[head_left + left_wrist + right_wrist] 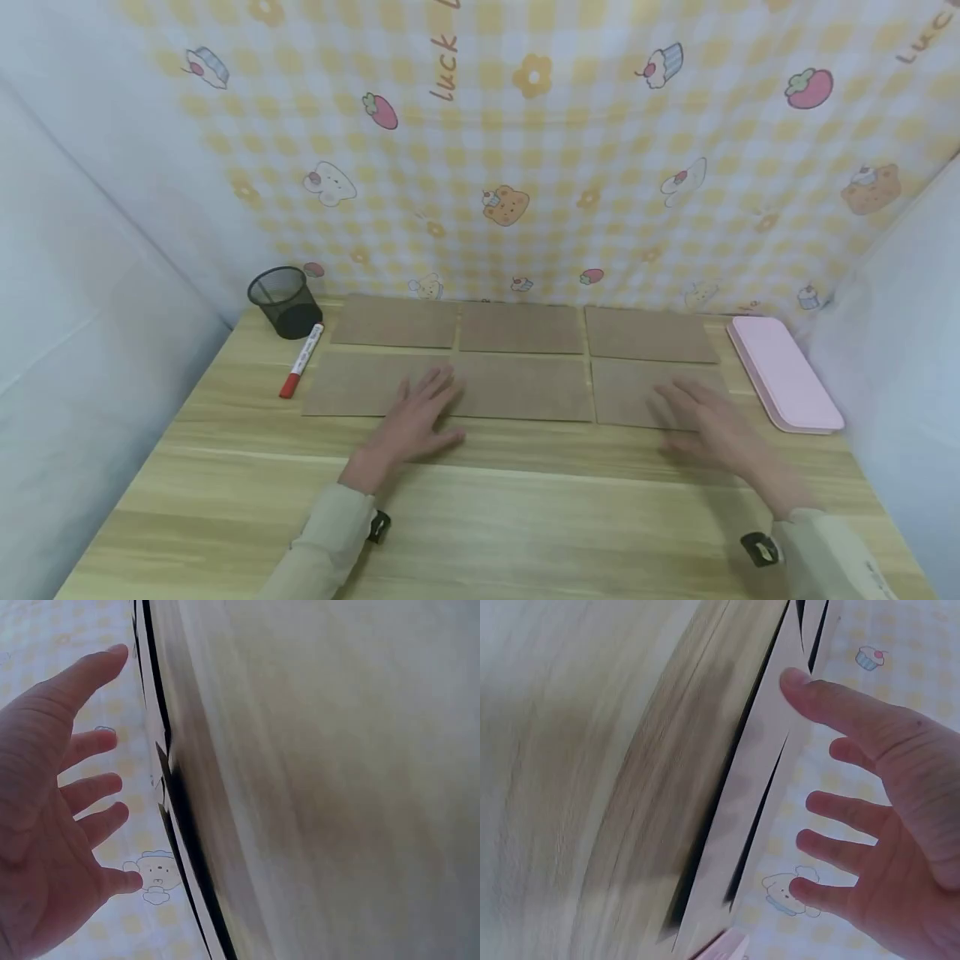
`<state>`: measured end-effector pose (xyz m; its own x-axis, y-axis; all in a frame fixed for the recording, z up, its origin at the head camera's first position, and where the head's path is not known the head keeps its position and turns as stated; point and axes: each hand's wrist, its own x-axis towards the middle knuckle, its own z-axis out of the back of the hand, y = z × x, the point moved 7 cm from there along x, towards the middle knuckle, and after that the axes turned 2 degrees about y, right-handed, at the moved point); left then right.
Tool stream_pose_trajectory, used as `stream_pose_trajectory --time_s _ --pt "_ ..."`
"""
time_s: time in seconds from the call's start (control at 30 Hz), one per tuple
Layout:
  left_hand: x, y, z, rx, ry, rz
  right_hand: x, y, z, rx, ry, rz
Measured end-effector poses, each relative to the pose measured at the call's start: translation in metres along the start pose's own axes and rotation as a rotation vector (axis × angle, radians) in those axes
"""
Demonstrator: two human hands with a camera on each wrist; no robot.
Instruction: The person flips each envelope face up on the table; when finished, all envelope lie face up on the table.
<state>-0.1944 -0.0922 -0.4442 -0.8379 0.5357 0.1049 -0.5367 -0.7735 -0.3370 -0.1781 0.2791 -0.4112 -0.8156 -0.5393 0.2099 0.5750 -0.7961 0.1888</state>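
Observation:
Flat brown cardboard pieces lie in two rows of three at the back of the table. My left hand, fingers spread and holding nothing, reaches over the seam between the front-left piece and the front-middle piece. Over the front-right piece, my right hand is slightly blurred, its fingers extended and nothing in them. Behind lie the back-left piece, back-middle piece and back-right piece. Both wrist views show the palms bare, with the left thumb and right thumb held apart from the fingers.
A black mesh pen cup stands at the back left, beside a red-capped white marker. At the right edge lies a pink case. A yellow checked curtain hangs right behind the wooden table.

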Motion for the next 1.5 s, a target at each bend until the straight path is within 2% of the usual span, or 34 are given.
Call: stream_pose_trajectory --time_s 0.23,0.47,0.63,0.8,0.93,1.03,1.13,1.23,1.33,1.5 --pt "0.003 -0.001 0.002 -0.008 0.039 -0.003 -0.005 -0.011 -0.004 0.050 0.132 -0.106" --pt "0.014 -0.024 -0.001 -0.026 0.021 -0.105 -0.005 -0.016 -0.006 0.057 0.149 -0.119" --pt "0.042 -0.054 -0.013 -0.059 0.064 -0.160 -0.010 -0.023 -0.001 0.042 0.112 -0.102" --pt "0.073 -0.090 -0.033 0.002 0.118 -0.194 -0.021 -0.031 0.007 0.041 0.086 -0.111" --pt "0.095 -0.115 -0.047 -0.023 0.177 -0.194 -0.026 -0.039 0.006 0.036 0.126 -0.159" --pt "0.112 -0.130 -0.057 -0.046 0.229 -0.166 -0.023 -0.046 0.001 0.031 0.161 -0.161" --pt "0.130 -0.145 -0.068 0.002 0.264 -0.161 -0.022 -0.052 -0.004 0.031 0.185 -0.151" --pt "0.146 -0.160 -0.077 0.091 0.281 -0.173 -0.024 -0.058 -0.007 0.020 0.215 -0.170" --pt "0.159 -0.170 -0.080 0.189 0.306 -0.150 -0.025 -0.063 -0.007 0.008 0.232 -0.187" --pt "0.168 -0.166 -0.082 0.234 0.360 -0.060 -0.023 -0.068 -0.006 0.027 0.226 -0.188"
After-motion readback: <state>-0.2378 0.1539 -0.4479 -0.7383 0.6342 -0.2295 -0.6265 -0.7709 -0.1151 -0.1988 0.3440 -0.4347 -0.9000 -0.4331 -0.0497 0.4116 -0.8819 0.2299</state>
